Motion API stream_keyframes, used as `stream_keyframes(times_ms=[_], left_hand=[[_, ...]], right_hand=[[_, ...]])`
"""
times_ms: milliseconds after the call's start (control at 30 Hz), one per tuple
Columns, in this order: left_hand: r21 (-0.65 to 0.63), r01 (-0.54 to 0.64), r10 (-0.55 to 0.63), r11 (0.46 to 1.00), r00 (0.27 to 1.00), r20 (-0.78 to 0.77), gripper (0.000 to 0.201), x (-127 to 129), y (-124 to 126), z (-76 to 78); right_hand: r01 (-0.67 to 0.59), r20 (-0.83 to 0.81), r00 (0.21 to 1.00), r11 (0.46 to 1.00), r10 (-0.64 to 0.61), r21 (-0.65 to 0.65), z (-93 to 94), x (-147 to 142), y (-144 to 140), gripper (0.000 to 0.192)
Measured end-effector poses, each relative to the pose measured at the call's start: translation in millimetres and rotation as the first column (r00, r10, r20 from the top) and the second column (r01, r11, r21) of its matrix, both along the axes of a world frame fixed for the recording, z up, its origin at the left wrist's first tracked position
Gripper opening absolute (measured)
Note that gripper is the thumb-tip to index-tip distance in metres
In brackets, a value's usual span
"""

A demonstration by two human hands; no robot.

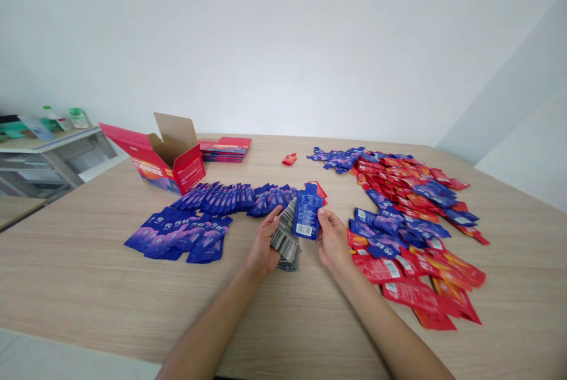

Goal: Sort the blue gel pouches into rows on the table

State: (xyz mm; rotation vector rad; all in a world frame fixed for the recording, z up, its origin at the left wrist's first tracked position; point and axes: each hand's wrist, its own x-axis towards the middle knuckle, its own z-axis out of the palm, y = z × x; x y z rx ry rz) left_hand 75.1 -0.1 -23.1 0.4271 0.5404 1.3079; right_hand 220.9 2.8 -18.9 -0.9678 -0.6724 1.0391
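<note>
My left hand (264,247) is closed around a stack of sachets (287,241), whose grey, striped edges face me. Between the thumb and fingers of my right hand (333,241) is one blue sachet (306,214), upright, with its narrow neck at the top and a white barcode near the bottom. It is right beside the stack; whether the two touch I cannot tell. Partly hidden behind it lies a red sachet (322,192). Just beyond my left hand runs an overlapping row of blue sachets (230,198), with more blue sachets (177,233) fanned out nearer to me.
An open red carton (190,168) stands at the left, flaps up, beside a pile of flattened cartons (227,148). Mixed red and blue sachets (407,191) spread over the table's right side. One small red sachet (289,159) lies alone at the back.
</note>
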Motion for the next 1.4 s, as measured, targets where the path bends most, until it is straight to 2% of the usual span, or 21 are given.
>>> stream_keyframes(times_ms=[67, 233, 300, 367, 433, 500, 600, 667, 733, 833, 1033, 1133, 1267, 1400], left_hand=[[0.005, 0.004, -0.004, 1.000, 1.000, 0.004, 0.056, -0.5, -0.6, 0.9], [-0.002, 0.012, -0.012, 1.000, 1.000, 0.019, 0.051, -1.7, -1.9, 2.3], [0.005, 0.031, -0.031, 1.000, 0.999, 0.021, 0.049, -1.3, -2.6, 1.8], [0.004, 0.040, -0.040, 0.999, 0.999, 0.026, 0.049, -0.8, -3.1, 0.8], [-0.007, 0.032, -0.031, 0.999, 0.999, 0.040, 0.049, -0.7, -3.0, -0.3], [-0.027, 0.024, -0.022, 0.999, 0.998, 0.058, 0.045, -1.3, -2.3, -0.7], [-0.069, 0.020, -0.015, 0.997, 0.997, 0.076, 0.038, -2.5, -1.0, -0.8], [-0.084, 0.015, -0.008, 0.996, 0.997, 0.075, 0.040, -2.6, -0.7, -0.8], [-0.062, 0.021, -0.016, 0.998, 0.997, 0.070, 0.045, -2.3, -1.0, -0.5], [0.001, 0.060, -0.060, 0.998, 0.996, 0.059, 0.049, -2.0, -2.4, 1.3], [0.104, 0.174, -0.173, 0.979, 0.985, -0.020, 0.031, 0.5, -7.6, 5.9], [0.098, 0.175, -0.166, 0.980, 0.982, -0.094, 0.024, 5.1, -8.9, 4.3], [0.043, 0.072, -0.066, 0.997, 0.992, -0.109, 0.022, 10.7, -7.9, 1.0], [0.008, 0.012, -0.011, 1.000, 0.994, -0.107, 0.027, 9.2, -4.7, 1.5]], right_hand=[[0.011, 0.002, 1.000, 1.000, -0.011, -0.005, -0.4, 3.3, 2.4, 0.047], [0.159, 0.020, 0.987, 0.985, -0.160, 0.064, -3.1, 5.7, 4.4, 0.045], [0.117, 0.072, 0.989, 0.987, -0.125, 0.109, -5.7, 0.4, 0.6, 0.042], [-0.004, 0.213, 0.977, 0.986, -0.032, 0.165, -9.2, -6.8, -5.0, 0.040], [-0.139, 0.435, 0.900, 0.966, 0.032, 0.217, -12.7, -13.1, -10.6, 0.036], [-0.214, 0.641, 0.767, 0.945, 0.005, 0.248, -15.4, -16.7, -14.7, 0.029], [-0.156, 0.792, 0.595, 0.947, -0.137, 0.282, -17.9, -17.1, -17.2, 0.033], [-0.080, 0.819, 0.538, 0.955, -0.200, 0.286, -18.9, -15.4, -16.9, 0.047], [-0.069, 0.826, 0.535, 0.966, -0.175, 0.250, -20.0, -13.4, -15.5, 0.059], [-0.115, 0.810, 0.581, 0.978, -0.077, 0.175, -21.2, -11.0, -13.3, 0.060], [-0.084, 0.757, 0.646, 0.977, -0.096, 0.195, -16.9, -11.3, -14.1, 0.055], [-0.067, 0.754, 0.651, 0.982, -0.089, 0.174, -16.1, -12.4, -14.0, 0.054], [-0.109, 0.774, 0.632, 0.982, -0.052, 0.155, -20.7, -13.4, -12.4, 0.061], [-0.142, 0.847, 0.527, 0.976, -0.068, 0.167, -23.3, -13.4, -13.5, 0.063]])
